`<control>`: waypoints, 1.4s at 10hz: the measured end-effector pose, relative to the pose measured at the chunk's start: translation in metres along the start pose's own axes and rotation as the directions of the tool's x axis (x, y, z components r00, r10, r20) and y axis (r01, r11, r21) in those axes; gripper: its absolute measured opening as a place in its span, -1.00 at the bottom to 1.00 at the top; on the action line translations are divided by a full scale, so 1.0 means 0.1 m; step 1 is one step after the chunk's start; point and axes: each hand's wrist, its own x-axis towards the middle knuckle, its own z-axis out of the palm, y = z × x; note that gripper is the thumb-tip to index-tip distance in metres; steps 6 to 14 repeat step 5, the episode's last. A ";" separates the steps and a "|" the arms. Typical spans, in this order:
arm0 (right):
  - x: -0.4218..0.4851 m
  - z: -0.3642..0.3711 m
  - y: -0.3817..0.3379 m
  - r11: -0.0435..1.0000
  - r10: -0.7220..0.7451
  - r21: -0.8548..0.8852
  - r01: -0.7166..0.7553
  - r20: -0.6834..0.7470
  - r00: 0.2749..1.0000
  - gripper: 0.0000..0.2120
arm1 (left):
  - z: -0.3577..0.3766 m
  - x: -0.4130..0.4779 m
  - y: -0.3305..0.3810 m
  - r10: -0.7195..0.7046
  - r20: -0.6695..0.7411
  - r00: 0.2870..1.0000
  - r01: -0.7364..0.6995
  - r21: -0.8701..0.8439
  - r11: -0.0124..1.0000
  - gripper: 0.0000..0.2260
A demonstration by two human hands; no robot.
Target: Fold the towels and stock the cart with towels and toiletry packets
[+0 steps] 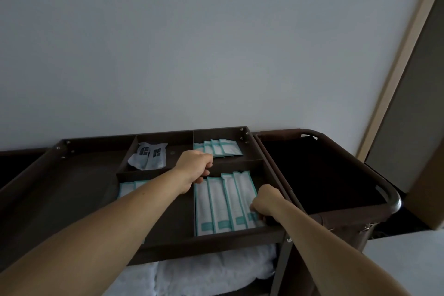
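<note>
STEP stocking: squares long packets in front right compartment of cart | pinches near end of rightmost packet with right hand fingers | curls left hand fingers at far ends, hold impossible to tell | NEXT probably needs nudging edges flush, then letting go

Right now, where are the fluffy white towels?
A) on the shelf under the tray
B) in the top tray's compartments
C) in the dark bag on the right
A: the fluffy white towels lie on the shelf beneath the dark brown compartment tray.
</note>
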 end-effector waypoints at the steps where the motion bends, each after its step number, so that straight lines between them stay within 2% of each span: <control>1: -0.01 0.05 0.02 1.000 -0.015 -0.018 0.015 -0.041 0.999 -0.88 | 0.02 -0.05 -0.01 0.053 -0.008 0.999 -0.052 0.083 0.995 -0.94; 2: -0.03 0.08 0.01 0.997 -0.049 -0.069 0.042 -0.096 0.994 -0.93 | 0.00 -0.10 -0.03 0.132 -0.029 0.991 -0.124 0.193 0.973 -0.95; 3: -0.04 0.08 0.03 0.996 -0.060 -0.073 0.052 -0.109 0.992 -0.83 | -0.07 -0.18 -0.05 0.187 -0.103 0.977 -0.138 0.364 0.921 -0.95; 4: -0.06 0.05 0.03 0.992 -0.077 -0.103 0.067 -0.099 0.992 -0.77 | -0.17 -0.29 -0.12 0.218 -0.127 0.968 -0.118 0.535 0.836 -0.69; 5: -0.18 -0.02 -0.03 0.990 -0.123 -0.096 0.106 -0.192 0.974 -0.69 | -0.29 -0.54 -0.16 0.266 -0.159 0.951 -0.092 0.675 0.732 -0.55; 14: -0.18 -0.02 -0.03 0.990 -0.123 -0.096 0.106 -0.192 0.974 -0.69 | -0.29 -0.54 -0.16 0.266 -0.159 0.951 -0.092 0.675 0.732 -0.55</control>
